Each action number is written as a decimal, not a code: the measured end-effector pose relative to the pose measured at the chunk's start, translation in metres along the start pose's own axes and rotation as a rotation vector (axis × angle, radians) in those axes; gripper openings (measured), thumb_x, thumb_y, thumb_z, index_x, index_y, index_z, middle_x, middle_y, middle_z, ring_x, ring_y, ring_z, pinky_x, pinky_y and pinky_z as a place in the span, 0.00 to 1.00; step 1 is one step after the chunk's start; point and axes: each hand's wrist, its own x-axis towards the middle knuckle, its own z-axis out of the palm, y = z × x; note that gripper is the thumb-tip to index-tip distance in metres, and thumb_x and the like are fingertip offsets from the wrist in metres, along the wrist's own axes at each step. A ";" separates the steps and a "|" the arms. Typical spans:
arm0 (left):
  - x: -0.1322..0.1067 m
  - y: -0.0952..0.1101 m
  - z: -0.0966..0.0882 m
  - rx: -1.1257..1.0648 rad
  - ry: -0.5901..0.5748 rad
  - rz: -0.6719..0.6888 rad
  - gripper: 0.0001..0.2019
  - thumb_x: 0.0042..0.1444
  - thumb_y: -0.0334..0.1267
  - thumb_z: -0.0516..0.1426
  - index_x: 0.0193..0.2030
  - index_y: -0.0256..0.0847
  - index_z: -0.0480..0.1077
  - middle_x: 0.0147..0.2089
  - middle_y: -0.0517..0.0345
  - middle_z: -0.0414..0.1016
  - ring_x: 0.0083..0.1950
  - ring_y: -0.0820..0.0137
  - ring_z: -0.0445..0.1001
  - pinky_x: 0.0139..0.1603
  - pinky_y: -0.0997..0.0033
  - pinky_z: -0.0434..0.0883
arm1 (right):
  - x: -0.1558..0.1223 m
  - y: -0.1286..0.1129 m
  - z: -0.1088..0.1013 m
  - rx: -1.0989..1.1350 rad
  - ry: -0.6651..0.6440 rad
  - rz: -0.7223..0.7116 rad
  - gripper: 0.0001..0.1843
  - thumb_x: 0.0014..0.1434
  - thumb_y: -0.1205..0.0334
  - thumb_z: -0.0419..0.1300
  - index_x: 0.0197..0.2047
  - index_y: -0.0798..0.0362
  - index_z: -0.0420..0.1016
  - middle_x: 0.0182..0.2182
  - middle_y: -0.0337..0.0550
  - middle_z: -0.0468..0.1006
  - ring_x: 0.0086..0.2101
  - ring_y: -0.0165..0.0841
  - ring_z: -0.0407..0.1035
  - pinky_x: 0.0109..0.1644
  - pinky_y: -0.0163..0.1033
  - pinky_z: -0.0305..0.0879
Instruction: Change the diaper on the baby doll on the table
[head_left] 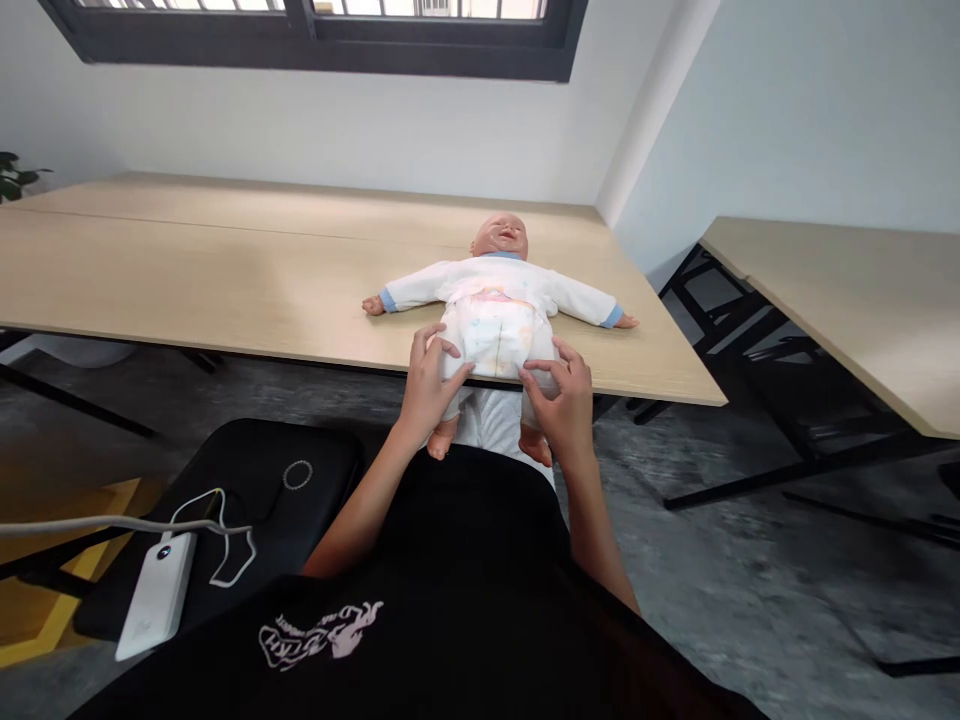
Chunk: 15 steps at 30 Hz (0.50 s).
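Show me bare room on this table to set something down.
Widest: the tabletop left of the doll, back to the wall. Smaller: the front corner past the right hand. Crowded: between that hand and the left hand, over the diaper.

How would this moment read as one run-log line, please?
doll: on its back on table, feet past edge | left hand: thumb at lower edge of diaper | right hand: thumb at same edge, opposite side

In poured the daylight, blown out to white through the window [427, 9] at the top! The pale tabletop [262, 275] took a soft sheen, shadow fell dim on the floor [315, 392] beneath, and the black shirt [487, 600] swallowed its own folds. Wide-angle stretch slanted the outer lines; the middle looked reasonably sharp, fine textures smeared.
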 end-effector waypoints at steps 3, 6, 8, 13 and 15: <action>-0.001 0.004 0.000 0.055 -0.061 -0.001 0.08 0.63 0.33 0.64 0.45 0.42 0.70 0.68 0.43 0.65 0.73 0.53 0.65 0.73 0.49 0.66 | -0.003 -0.005 0.008 -0.043 0.045 -0.001 0.13 0.71 0.53 0.59 0.42 0.51 0.81 0.61 0.56 0.73 0.62 0.50 0.66 0.67 0.60 0.63; -0.001 0.009 0.000 0.118 -0.102 0.031 0.06 0.63 0.31 0.62 0.45 0.41 0.71 0.73 0.42 0.62 0.75 0.50 0.61 0.74 0.47 0.65 | -0.005 -0.007 0.014 -0.087 0.066 -0.034 0.12 0.71 0.57 0.58 0.42 0.53 0.80 0.62 0.57 0.73 0.61 0.50 0.65 0.67 0.59 0.64; 0.000 0.010 0.000 0.115 -0.091 0.046 0.02 0.65 0.32 0.60 0.43 0.40 0.71 0.73 0.42 0.62 0.75 0.50 0.61 0.74 0.47 0.65 | -0.003 -0.006 0.015 -0.104 0.076 -0.054 0.11 0.71 0.58 0.58 0.41 0.53 0.79 0.61 0.57 0.73 0.60 0.50 0.65 0.65 0.58 0.65; 0.004 0.011 0.001 0.039 0.027 0.058 0.03 0.69 0.37 0.60 0.42 0.42 0.74 0.64 0.47 0.69 0.67 0.56 0.68 0.69 0.49 0.68 | 0.005 -0.002 0.013 -0.134 0.142 -0.065 0.12 0.73 0.56 0.56 0.41 0.51 0.77 0.57 0.55 0.75 0.58 0.48 0.66 0.65 0.58 0.65; 0.004 0.013 0.002 0.031 0.093 0.069 0.04 0.69 0.37 0.60 0.42 0.42 0.75 0.60 0.48 0.71 0.64 0.57 0.68 0.67 0.51 0.70 | 0.008 -0.002 0.013 -0.141 0.162 -0.053 0.14 0.74 0.54 0.54 0.42 0.51 0.76 0.57 0.56 0.75 0.58 0.48 0.65 0.65 0.58 0.64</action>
